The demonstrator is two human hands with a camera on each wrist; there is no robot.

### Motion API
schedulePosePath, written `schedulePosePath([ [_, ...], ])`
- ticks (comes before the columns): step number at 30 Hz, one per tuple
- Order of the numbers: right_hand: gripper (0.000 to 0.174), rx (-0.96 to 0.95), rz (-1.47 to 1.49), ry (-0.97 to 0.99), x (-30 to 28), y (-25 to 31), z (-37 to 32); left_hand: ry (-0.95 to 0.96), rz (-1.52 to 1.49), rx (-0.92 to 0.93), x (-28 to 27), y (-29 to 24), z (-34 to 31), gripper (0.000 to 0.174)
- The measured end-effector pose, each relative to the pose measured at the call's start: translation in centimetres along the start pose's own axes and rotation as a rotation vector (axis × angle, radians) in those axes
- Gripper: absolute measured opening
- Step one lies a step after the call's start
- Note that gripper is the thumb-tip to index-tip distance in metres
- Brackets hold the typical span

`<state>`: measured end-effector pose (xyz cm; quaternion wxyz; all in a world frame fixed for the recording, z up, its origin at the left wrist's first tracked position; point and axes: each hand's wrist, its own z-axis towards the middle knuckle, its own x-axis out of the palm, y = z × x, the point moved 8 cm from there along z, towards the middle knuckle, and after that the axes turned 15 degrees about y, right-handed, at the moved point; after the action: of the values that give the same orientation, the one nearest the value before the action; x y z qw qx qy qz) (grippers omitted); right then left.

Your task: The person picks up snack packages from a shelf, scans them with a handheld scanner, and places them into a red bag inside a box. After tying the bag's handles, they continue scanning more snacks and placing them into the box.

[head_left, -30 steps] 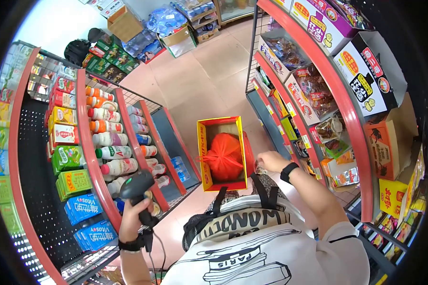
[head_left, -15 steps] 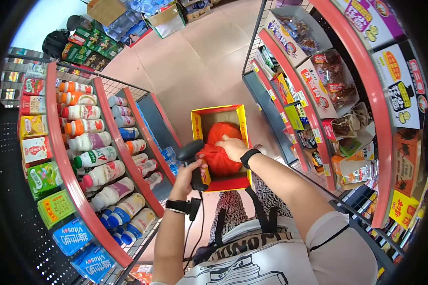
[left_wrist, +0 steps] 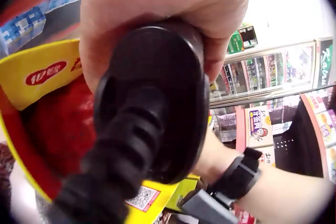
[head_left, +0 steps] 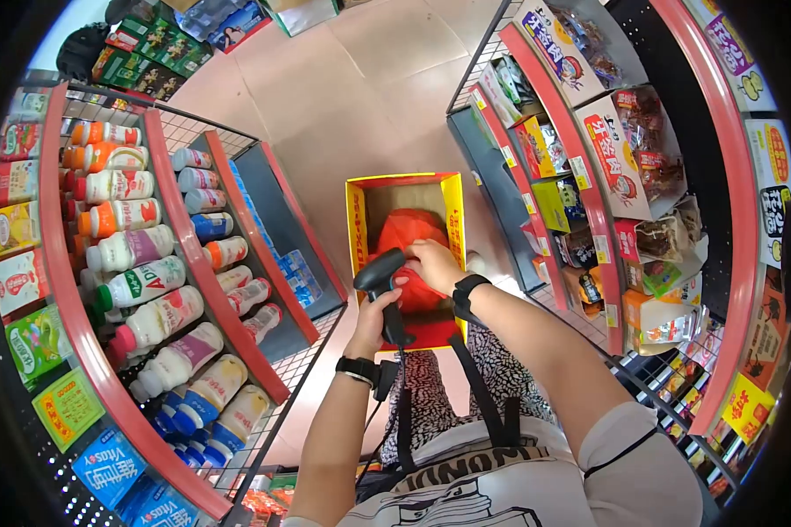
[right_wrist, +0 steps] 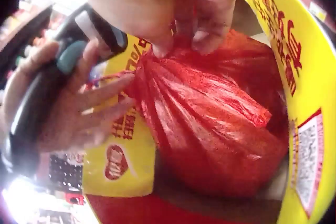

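Note:
My left hand (head_left: 372,323) holds a black barcode scanner (head_left: 379,271) with a cable trailing from its handle. In the right wrist view, some of that hand's fingers stretch past the scanner to the gathered neck of a red plastic bag (right_wrist: 210,134). My right hand (head_left: 436,267) pinches the top of the bag, with thumb and fingertips on the crumpled plastic. The bag sits bulging inside an open yellow and red cardboard box (head_left: 453,206), in front of my legs. What the bag contains is hidden.
Shelves of bottled drinks (head_left: 136,249) and cartons stand on the left. On the right, a shelf (head_left: 580,167) carries boxes of packaged snacks. Tiled floor (head_left: 360,105) runs between them, with green cartons (head_left: 154,53) at the far left.
My right hand has come from beside the box onto the red bag and grips its top. My left hand has brought the scanner from near the left shelf to over the box.

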<state>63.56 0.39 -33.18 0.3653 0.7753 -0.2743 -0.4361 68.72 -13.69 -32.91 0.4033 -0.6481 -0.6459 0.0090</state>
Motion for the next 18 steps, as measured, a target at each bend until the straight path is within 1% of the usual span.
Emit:
schedulePosePath([
  [1, 0.008, -0.032, 0.022, -0.004, -0.1, 0.2, 0.0, 0.010, -0.013, -0.042, 0.0, 0.5, 0.3, 0.030],
  [4, 0.008, -0.048, -0.018, 0.047, -0.6, 0.5, 0.0, 0.043, 0.013, -0.110, -1.0, 1.5, 1.1, 0.029],
  [5, 0.007, -0.053, -0.112, 0.001, -1.2, 0.8, 0.2, 0.049, -0.014, -0.152, -0.8, 1.3, 0.5, 0.030],
  [6, 0.007, -0.052, -0.109, 0.001, -1.6, 0.9, 0.5, 0.048, -0.013, -0.155, -0.7, 1.1, 0.1, 0.030],
  [8, 0.007, 0.032, -0.088, -0.212, -4.2, 0.5, 0.6, 0.106, 0.227, -0.165, -0.3, 0.3, -0.7, 0.027],
  [9, 0.009, 0.075, 0.016, -0.319, -5.4, -0.7, 0.9, 0.137, 0.290, -0.191, 0.3, -0.3, -1.6, 0.024],
  [10, 0.010, 0.101, 0.039, -0.416, -6.6, -1.6, 0.9, 0.161, 0.291, -0.188, 0.1, -0.1, -2.3, 0.026],
  [12, 0.010, 0.179, 0.079, -0.463, -8.8, -2.4, 1.0, 0.190, 0.308, -0.145, 0.2, -1.1, -4.2, 0.027],
  [13, 0.010, 0.181, 0.080, -0.469, -9.5, -2.1, 0.7, 0.175, 0.318, -0.146, 0.1, -1.8, -5.2, 0.026],
  [14, 0.010, 0.146, 0.100, -0.545, -10.6, -1.5, 0.1, 0.131, 0.321, -0.151, -0.5, -2.2, -6.3, 0.025],
  [15, 0.010, 0.111, 0.119, -0.619, -11.7, -0.7, -0.5, 0.133, 0.305, -0.105, -0.6, -2.8, -7.2, 0.025],
  [16, 0.010, 0.109, 0.118, -0.624, -12.1, 0.1, -1.0, 0.135, 0.289, -0.058, -0.8, -3.3, -8.0, 0.024],
  [17, 0.010, 0.061, 0.091, -0.615, -12.2, 1.6, -1.7, 0.152, 0.275, -0.022, -1.0, -3.8, -8.8, 0.022],
  [18, 0.011, 0.012, 0.064, -0.603, -12.1, 3.2, -2.5, 0.132, 0.281, -0.038, -1.5, -3.9, -9.7, 0.020],
])
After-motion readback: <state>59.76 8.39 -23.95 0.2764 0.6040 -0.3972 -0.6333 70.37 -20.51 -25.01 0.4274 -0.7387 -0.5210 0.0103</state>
